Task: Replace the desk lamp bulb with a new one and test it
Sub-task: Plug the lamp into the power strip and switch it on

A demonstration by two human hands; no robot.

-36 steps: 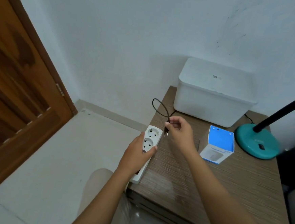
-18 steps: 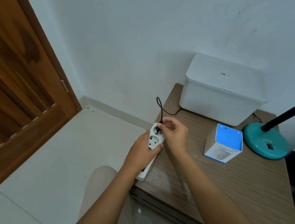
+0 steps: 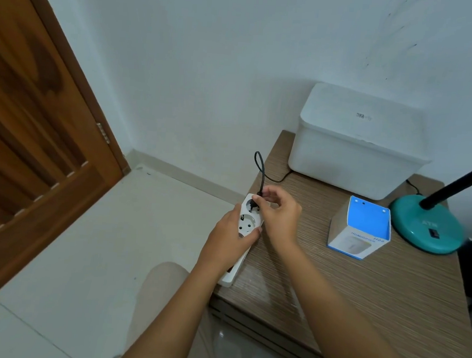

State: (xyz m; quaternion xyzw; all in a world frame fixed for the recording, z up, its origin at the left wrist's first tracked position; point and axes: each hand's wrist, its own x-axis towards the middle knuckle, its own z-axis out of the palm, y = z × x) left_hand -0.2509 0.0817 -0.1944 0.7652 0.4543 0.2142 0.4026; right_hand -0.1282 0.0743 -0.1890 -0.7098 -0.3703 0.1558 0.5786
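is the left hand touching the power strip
Touching. The head view shows the left hand wrapped around the white power strip, thumb pressed on its edge, while the right hand holds the black plug at the end socket.

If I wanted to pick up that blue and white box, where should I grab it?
Grab the blue and white box by its two flat side walls, coming down from above. It stands upright and alone on the table, with the lamp base close on its right, so the top is the freest way in.

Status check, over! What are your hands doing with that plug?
Left hand grips power strip. Right hand pinches black plug at end socket. Nothing in the way.
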